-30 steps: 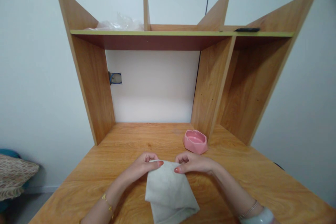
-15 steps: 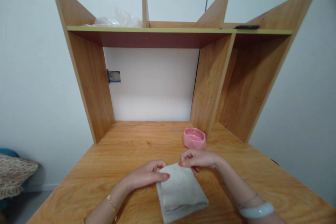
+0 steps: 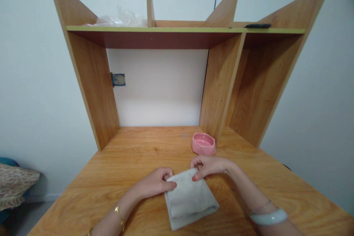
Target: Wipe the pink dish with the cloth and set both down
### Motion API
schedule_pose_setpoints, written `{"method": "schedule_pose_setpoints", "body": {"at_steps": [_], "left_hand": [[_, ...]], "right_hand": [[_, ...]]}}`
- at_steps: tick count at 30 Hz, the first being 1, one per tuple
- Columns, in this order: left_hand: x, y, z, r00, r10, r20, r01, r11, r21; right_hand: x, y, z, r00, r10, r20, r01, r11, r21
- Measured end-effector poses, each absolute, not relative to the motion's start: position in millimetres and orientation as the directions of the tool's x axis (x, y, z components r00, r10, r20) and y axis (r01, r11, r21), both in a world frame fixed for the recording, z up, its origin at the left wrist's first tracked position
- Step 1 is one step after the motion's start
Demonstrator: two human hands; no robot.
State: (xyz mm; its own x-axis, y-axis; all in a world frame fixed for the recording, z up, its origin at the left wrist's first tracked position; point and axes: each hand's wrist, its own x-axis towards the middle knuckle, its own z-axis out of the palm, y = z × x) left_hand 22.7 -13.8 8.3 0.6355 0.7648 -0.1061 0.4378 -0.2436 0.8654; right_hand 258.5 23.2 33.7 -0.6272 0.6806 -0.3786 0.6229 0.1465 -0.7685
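Note:
A pale grey cloth [image 3: 192, 201], folded into a rough square, is held low over the front of the wooden desk. At its far left corner, my left hand [image 3: 155, 183] pinches it, thumb on top and fingers curled behind. My right hand [image 3: 208, 166] grips the far right corner the same way, with the thumb lying on the cloth. Just beyond that hand, a pink ashtray [image 3: 204, 144] with faceted sides rests on the desk [image 3: 132, 166].
A wooden shelf unit [image 3: 155, 29] rises from the back of the desk. Clear plastic wrapping [image 3: 121, 19] and a flat black object [image 3: 257, 25] lie on its upper board. An open wall socket box [image 3: 118, 79] shows at left. A patterned cloth [image 3: 16, 184] hangs off something at far left.
My right thumb has shifted slightly right and down on the cloth. The cloth's near edge sits a little higher. The whole view has tilted slightly.

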Motion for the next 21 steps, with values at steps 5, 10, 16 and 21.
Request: {"method": "schedule_pose_setpoints", "body": {"at_steps": [5, 10, 16, 21], "left_hand": [[21.9, -17.2, 15.3, 0.601, 0.796, -0.071, 0.579, -0.372, 0.726], [19.7, -19.2, 18.7, 0.567, 0.822, -0.044, 0.679, -0.437, 0.59], [19.5, -18.9, 14.4, 0.578, 0.816, -0.015, 0.629, -0.434, 0.645], [16.8, -13.1, 9.0, 0.527, 0.841, 0.123, 0.584, -0.464, 0.666]], "right_hand": [[260.3, 27.0, 26.1, -0.61, 0.721, -0.33, 0.586, 0.13, -0.8], [258.8, 28.1, 22.0, -0.563, 0.722, -0.402, 0.598, 0.021, -0.801], [267.3, 29.5, 25.1, -0.506, 0.738, -0.445, 0.707, 0.06, -0.705], [296.9, 31.3, 33.7, -0.317, 0.869, -0.379, 0.82, 0.05, -0.57]]}}
